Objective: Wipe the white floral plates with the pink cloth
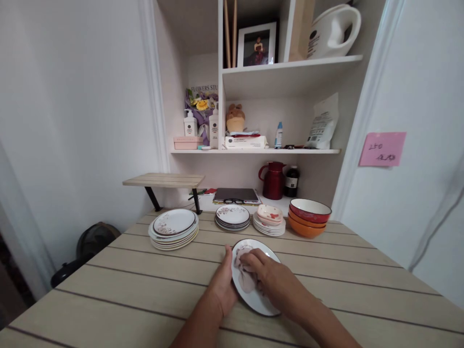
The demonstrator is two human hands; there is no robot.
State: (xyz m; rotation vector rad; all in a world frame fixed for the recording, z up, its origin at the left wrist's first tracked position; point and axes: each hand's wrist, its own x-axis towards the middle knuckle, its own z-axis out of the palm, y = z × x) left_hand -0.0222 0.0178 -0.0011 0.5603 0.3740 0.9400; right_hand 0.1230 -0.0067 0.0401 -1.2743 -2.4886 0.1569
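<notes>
the plate (266,252) lies on the table (126,280), near the front edge. the left hand (223,285) touches the left rim of the plate; the right hand (277,282) lies over it and presses a cloth (245,281) onto it. behind the plate, from left to right, stand a wide stack of plates (174,228), a smaller stack (232,216) straight behind it, a stack of dishes (268,221) and stacked bowls (310,217). further behind the plate, slightly right, stands a jug (272,181).

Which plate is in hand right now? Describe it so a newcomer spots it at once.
On the wooden table, in front of the row of stacked plates and bowls, one plate lies alone nearest the camera. The left hand grips its rim and the right hand presses a pinkish cloth on it; unlike its neighbours, it is unstacked.
</notes>
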